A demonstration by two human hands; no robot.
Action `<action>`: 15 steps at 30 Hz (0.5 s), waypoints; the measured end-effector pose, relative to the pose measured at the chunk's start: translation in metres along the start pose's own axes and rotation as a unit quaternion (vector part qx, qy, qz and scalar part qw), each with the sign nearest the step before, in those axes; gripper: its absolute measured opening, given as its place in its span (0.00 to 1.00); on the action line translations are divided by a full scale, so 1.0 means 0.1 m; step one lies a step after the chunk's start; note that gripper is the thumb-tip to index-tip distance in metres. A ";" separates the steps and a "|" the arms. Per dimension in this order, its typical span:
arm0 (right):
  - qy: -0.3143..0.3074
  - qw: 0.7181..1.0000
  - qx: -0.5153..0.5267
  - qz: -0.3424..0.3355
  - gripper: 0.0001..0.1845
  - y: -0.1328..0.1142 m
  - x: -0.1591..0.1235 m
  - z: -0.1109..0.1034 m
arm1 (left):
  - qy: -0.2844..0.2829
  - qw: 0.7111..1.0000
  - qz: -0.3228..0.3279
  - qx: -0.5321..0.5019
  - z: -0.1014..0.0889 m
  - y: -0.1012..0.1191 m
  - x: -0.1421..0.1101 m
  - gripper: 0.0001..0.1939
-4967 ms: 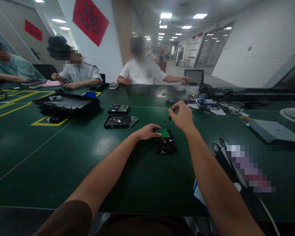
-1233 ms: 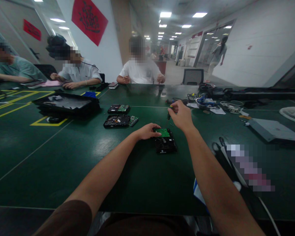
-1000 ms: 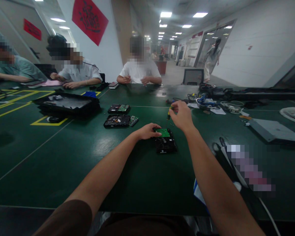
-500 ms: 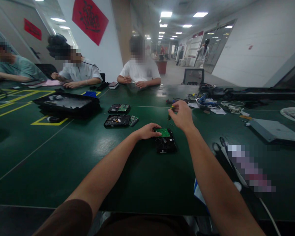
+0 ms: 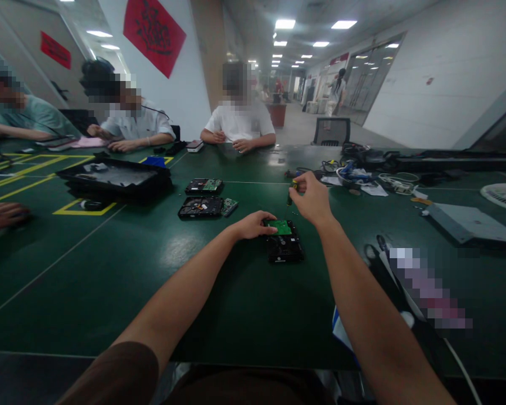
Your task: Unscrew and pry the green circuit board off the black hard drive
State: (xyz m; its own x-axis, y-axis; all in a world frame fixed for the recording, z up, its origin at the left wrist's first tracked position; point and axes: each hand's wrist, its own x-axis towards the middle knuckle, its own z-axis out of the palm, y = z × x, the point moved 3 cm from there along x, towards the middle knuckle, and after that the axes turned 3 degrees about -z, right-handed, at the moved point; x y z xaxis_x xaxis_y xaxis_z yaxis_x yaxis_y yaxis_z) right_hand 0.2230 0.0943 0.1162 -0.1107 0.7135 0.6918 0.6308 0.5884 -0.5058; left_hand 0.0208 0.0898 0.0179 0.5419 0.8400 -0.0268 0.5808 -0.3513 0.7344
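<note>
A black hard drive (image 5: 285, 250) lies on the green table with its green circuit board facing up. My left hand (image 5: 254, 226) grips its far left side, the thumb resting on the board. Above the drive's far right part, my right hand (image 5: 311, 196) pinches the yellow and dark handle of a screwdriver (image 5: 290, 197), held upright. Its thin shaft points down toward the board's far edge; whether the tip touches is too small to tell. A few tiny screws (image 5: 294, 213) lie on the table just beyond the drive.
Farther left lie another hard drive (image 5: 200, 207) with a loose circuit board (image 5: 229, 207), and one more drive (image 5: 204, 186). A black tray (image 5: 114, 179) stands left. Cables (image 5: 354, 174) and a grey metal case (image 5: 472, 224) are at right. A co-worker's hand (image 5: 4, 216) rests at the left edge.
My hands stay in nearly the same place, with the screwdriver upright over the drive. A co-worker's hand has come in at the left edge. A person walks away in the corridor.
</note>
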 end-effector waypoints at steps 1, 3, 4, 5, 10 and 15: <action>-0.003 1.000 0.003 -0.002 0.11 0.00 0.00 0.00 | 0.001 1.000 -0.001 0.002 0.00 0.00 0.00 0.36; -0.010 1.000 0.005 -0.015 0.11 -0.02 0.00 0.00 | 0.004 1.000 0.000 0.001 0.00 0.00 0.01 0.36; -0.013 1.000 0.002 -0.021 0.10 -0.02 0.00 0.00 | 0.005 1.000 0.003 -0.001 0.00 0.00 0.01 0.35; -0.014 1.000 -0.002 -0.026 0.09 -0.03 0.00 0.00 | 0.006 1.000 0.006 -0.003 0.00 -0.01 0.01 0.35; -0.002 1.000 -0.009 -0.013 0.09 0.01 0.01 0.00 | 0.003 1.000 0.003 -0.009 0.01 -0.02 0.01 0.36; -0.007 1.000 -0.010 -0.024 0.09 0.00 0.00 0.00 | 0.003 1.000 -0.001 -0.011 0.01 -0.03 0.01 0.37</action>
State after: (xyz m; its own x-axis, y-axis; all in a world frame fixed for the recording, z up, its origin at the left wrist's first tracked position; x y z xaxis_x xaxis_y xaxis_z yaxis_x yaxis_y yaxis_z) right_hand 0.2229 0.0950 0.1160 -0.1516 0.6898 0.7080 0.6404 0.6141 -0.4612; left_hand 0.0203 0.0912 0.0151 0.5372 0.8431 -0.0242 0.5679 -0.3403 0.7494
